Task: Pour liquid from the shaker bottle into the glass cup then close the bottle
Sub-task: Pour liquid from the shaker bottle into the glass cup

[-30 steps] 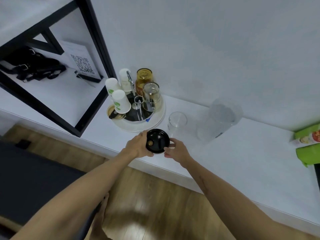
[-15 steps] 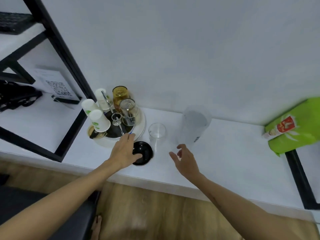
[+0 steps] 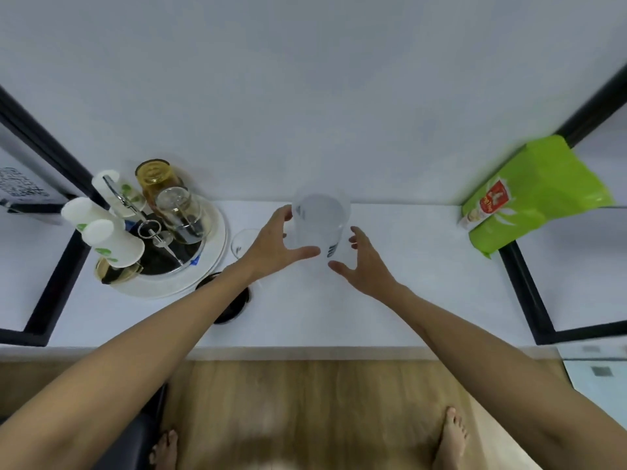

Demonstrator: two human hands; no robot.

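The translucent shaker bottle [image 3: 320,220] stands upright and uncapped at the back of the white counter, against the wall. My left hand [image 3: 274,244] is spread at the bottle's left side, fingers near or just touching it. My right hand [image 3: 361,262] is spread at its lower right, a small gap away. The clear glass cup [image 3: 242,244] stands left of the bottle, partly hidden behind my left wrist. The black lid [image 3: 234,305] lies on the counter near the front, mostly covered by my left forearm.
A round white tray [image 3: 203,269] at the left holds upturned paper cups, glasses and an amber jar. A green bag [image 3: 536,195] leans at the right. Black shelf frames [image 3: 522,286] bound both sides. The counter's front edge [image 3: 305,352] runs above a wooden floor.
My left hand has left the black lid on the counter and moved right to the shaker bottle. My right hand has risen toward the bottle's other side. The view has shifted right.
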